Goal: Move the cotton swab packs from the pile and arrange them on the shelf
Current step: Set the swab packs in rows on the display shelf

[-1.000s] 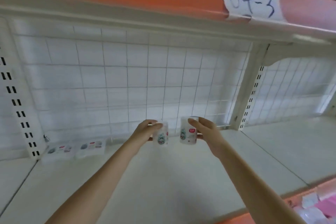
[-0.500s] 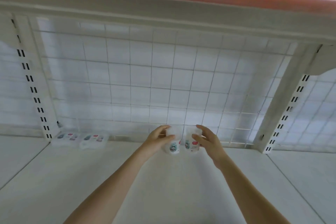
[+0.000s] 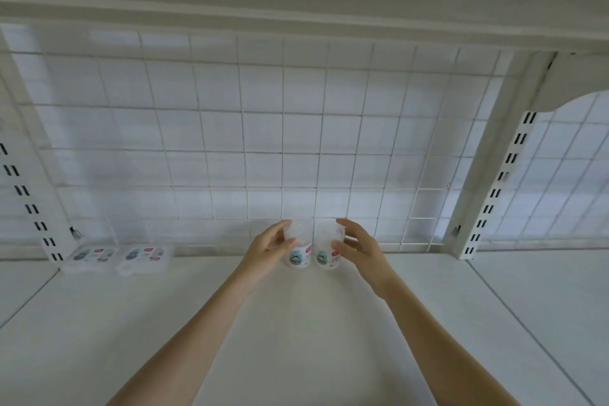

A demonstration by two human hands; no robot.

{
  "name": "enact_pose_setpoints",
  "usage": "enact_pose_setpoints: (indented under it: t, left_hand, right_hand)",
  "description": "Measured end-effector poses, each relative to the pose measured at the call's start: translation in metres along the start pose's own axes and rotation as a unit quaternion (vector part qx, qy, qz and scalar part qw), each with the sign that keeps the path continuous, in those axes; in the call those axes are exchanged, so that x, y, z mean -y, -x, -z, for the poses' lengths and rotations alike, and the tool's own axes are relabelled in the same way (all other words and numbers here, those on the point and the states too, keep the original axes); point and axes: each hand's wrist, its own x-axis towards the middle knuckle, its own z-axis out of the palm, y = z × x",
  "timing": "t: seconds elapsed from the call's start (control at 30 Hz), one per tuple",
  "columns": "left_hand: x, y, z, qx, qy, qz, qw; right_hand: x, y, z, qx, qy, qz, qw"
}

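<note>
A person's two bare arms reach deep into a white shelf (image 3: 296,339), each hand at a small round cotton swab pack standing upright near the back. The left hand (image 3: 268,249) curls its fingers and thumb round the left cotton swab pack (image 3: 298,245), a translucent tub with a cartoon label facing the camera; its grip is grasping the tub's left side. The right hand (image 3: 359,249) wraps the right cotton swab pack (image 3: 328,249) the same way, thumb at the front and fingers over the top rim, its grip grasping the tub from the right. The two tubs stand side by side, very close together; whether they touch cannot be told, nor whether their bases rest fully on the shelf board. Directly behind them rises a white wire grid back panel (image 3: 263,142). Far to the left, at the rear corner beside a slotted upright (image 3: 29,198), two flat boxed packs (image 3: 118,257) lie next to each other on the same board, well apart from the hands. A second slotted upright (image 3: 494,188) stands at the right, with a curved white bracket (image 3: 566,82) above it under the upper shelf's edge (image 3: 296,0).
</note>
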Motion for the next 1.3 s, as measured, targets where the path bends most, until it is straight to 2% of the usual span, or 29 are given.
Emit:
enact_pose_setpoints:
  t: [0.2, 0.4, 0.57, 0.93, 1.17, 1.3]
  left_hand:
    - [0.001, 0.000, 0.000, 0.008, -0.041, 0.005, 0.999]
    - [-0.002, 0.001, -0.002, 0.016, -0.138, -0.014, 0.990]
    - [-0.006, 0.003, -0.004, 0.028, -0.126, -0.027, 0.991]
    - [-0.009, 0.004, -0.003, 0.039, -0.105, -0.023, 0.993]
    - [-0.014, 0.006, -0.004, 0.005, -0.117, 0.010, 0.993]
    - [-0.017, 0.024, 0.011, -0.031, -0.224, 0.025, 0.974]
  right_hand:
    - [-0.003, -0.002, -0.008, -0.022, -0.004, 0.015, 1.000]
    - [-0.003, 0.000, -0.012, -0.059, 0.016, 0.033, 0.998]
    - [-0.007, 0.000, -0.012, -0.083, 0.013, 0.033, 0.996]
    - [-0.007, 0.002, -0.013, -0.084, 0.024, -0.001, 0.996]
    - [-0.001, 0.012, -0.002, -0.077, 0.151, -0.033, 0.985]
    - [0.011, 0.027, 0.004, -0.022, 0.297, -0.077, 0.951]
